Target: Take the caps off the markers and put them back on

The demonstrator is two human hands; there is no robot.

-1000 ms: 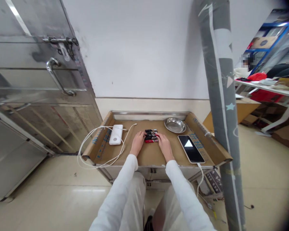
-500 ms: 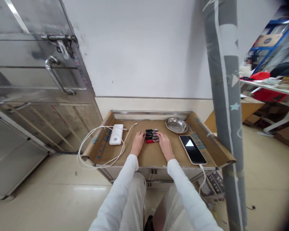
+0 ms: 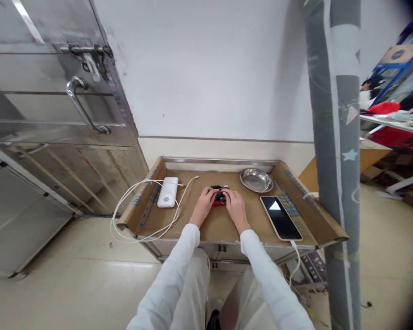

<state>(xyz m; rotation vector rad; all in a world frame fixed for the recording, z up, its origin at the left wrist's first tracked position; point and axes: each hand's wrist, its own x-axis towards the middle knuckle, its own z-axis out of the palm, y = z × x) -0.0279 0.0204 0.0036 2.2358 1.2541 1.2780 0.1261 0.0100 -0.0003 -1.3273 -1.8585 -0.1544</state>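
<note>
A row of short black and red pen-like sticks [image 3: 220, 198] lies crosswise on the brown cardboard lining, one red stick at its near side. My left hand [image 3: 204, 201] is at the left end of the row, fingers bent and closed on one dark stick with a bit of red. From the right, my right hand [image 3: 235, 205] pinches the other end of that same stick. Fingers cover much of the row, so the exact kind of stick is unclear.
A white power bank [image 3: 167, 192] with a looped white cable [image 3: 137, 183] lies at left. At right are a round steel dish [image 3: 256, 180] and a phone [image 3: 281, 218] with its cable plugged in. A tall wrapped roll [image 3: 337, 137] stands beyond the cart's right edge.
Both hands have moved inward over the row, fingertips closer together, and now grip one stick by its ends. The view has shifted slightly.
</note>
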